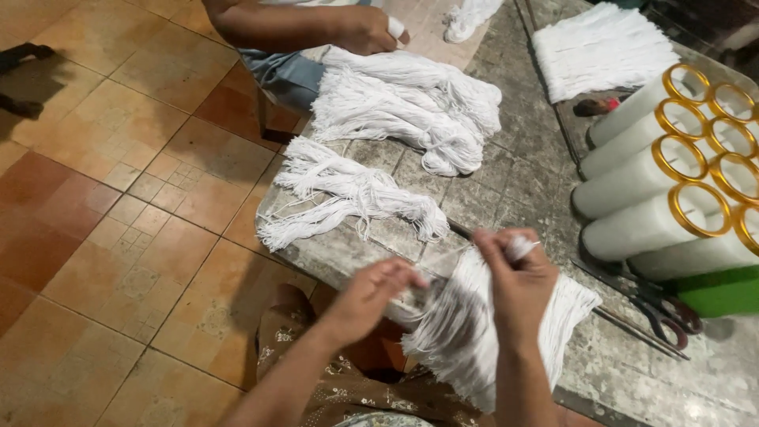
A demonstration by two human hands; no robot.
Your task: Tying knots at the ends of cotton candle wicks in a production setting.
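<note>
My right hand grips the top of a bundle of white cotton threads that hangs over the near edge of a worn stone table. My left hand pinches loose strands at the bundle's left side, blurred by motion. Two more white thread bundles lie on the table: a thin one near me and a thick heap farther off. Another person's hand holds the far end of that heap.
Several white spools with gold rims are stacked at the right, above a green container. Scissors lie beside my right hand. A flat white thread pile sits at the back. Terracotta floor tiles spread to the left.
</note>
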